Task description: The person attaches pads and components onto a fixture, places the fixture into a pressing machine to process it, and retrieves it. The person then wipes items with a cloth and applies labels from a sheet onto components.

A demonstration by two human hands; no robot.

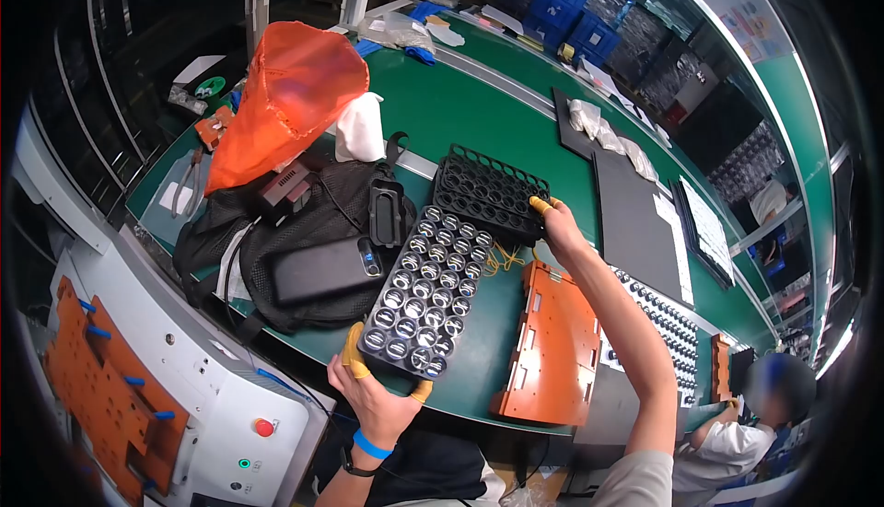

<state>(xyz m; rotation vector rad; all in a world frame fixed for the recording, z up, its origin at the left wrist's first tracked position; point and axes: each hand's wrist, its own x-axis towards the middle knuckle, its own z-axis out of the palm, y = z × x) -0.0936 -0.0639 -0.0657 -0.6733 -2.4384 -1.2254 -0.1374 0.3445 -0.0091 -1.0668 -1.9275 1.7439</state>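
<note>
Head view: left hand [382, 406] at the near end of a filled tray [388, 366], its grip clamped on the corner, yellow covers on the fingertips. Rows of shiny metal cylinders [414, 307] stand in that tray. Right hand [558, 223] has its grip closed on the right end of a black tray [483, 185] with round holes, just beyond the filled one. Both trays over the green tabletop [470, 106], between a black bag [226, 235] and an orange board [552, 346]; cannot tell whether either is lifted.
</note>
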